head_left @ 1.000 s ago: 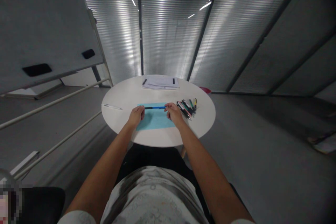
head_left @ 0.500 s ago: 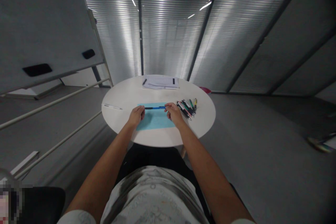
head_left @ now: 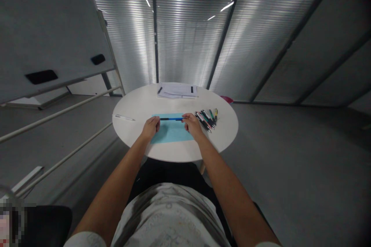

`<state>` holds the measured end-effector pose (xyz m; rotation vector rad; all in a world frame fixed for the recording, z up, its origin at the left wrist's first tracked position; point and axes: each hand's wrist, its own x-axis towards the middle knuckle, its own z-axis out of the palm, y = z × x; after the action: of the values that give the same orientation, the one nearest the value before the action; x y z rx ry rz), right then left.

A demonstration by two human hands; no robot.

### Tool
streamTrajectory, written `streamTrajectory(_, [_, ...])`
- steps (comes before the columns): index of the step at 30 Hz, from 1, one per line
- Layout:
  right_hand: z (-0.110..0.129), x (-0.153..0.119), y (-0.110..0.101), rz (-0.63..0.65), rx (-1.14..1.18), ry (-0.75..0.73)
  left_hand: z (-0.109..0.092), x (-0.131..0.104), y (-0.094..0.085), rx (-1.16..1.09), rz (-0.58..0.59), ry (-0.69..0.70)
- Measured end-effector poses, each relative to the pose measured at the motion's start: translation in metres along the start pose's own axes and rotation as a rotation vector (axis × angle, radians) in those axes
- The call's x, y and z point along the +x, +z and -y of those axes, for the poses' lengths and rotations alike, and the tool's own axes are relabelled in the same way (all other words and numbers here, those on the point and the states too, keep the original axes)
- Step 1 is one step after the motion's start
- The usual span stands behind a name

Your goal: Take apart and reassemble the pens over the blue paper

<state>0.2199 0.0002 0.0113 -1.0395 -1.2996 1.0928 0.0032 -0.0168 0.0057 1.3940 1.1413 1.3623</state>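
Observation:
A blue pen (head_left: pixel 174 119) with a dark grip section stretches level between my two hands, above a light-blue sheet (head_left: pixel 172 133). My left hand (head_left: pixel 151 126) pinches its dark end, fingers curled. At the other end my right hand (head_left: pixel 191 123) has thumb and fingers closed on the blue barrel; the very tip is hidden there. Just right of that hand lies a loose pile of pens (head_left: pixel 206 119) in black, pink, green and yellow. One white pen (head_left: pixel 124 117) rests apart at the table's left side.
The round white table (head_left: pixel 174 153) carries a stack of papers (head_left: pixel 177 90) at its far edge. A whiteboard on a pale metal frame (head_left: pixel 63 114) stands on the left. Part of a black chair (head_left: pixel 49 224) is at lower left. Blinds line the glass wall behind.
The pen has rolled slightly, its clip now along the lower side near my right hand. Both hands stay in place. An object at the far right edge has left view.

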Motion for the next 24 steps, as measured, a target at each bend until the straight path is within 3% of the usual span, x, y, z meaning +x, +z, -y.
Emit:
streamTrajectory(7, [-0.0011,-0.0008,0.0008,0.0,-0.043,0.007,0.0058,0.0023,-0.0014,-0.003,-0.009,0.015])
streamTrajectory(15, [0.0016,-0.0017,0.0003,0.014,0.044,0.003,-0.0026,-0.0015,0.0001,-0.015,-0.021,-0.018])
streamTrajectory(24, [0.0018,-0.0023,0.0004,-0.003,-0.087,-0.016,0.0034,0.0015,-0.0019,-0.008,-0.035,0.016])
